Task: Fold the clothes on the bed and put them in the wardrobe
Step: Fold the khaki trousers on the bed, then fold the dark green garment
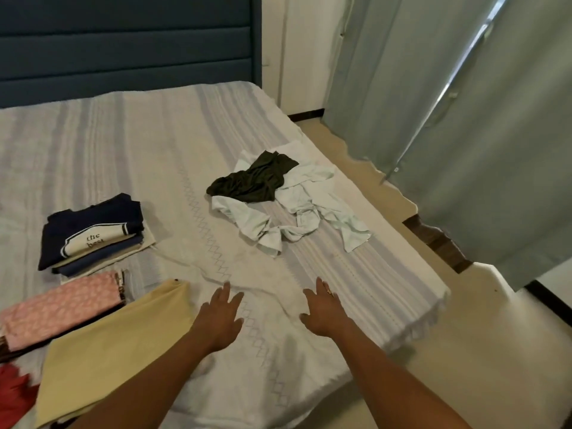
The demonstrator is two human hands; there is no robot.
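Observation:
Both arms reach out over the bed (130,144). My left hand (221,318) and my right hand (325,311) hover with straight fingers above the bare striped cover, holding nothing. Beyond them lies a crumpled pale mint garment (312,209) with a dark olive garment (255,181) bunched on top of it. At the left sits a folded stack topped by a navy shirt (93,230) with white lettering. Nearer me lie a folded pink patterned cloth (62,308) and a folded pale yellow cloth (114,357), just left of my left hand.
A red cloth (14,397) shows at the bottom left corner. A dark blue padded headboard (123,41) stands at the back. Pale green curtains (464,119) hang at the right, beyond a strip of beige floor (464,351) beside the bed's edge.

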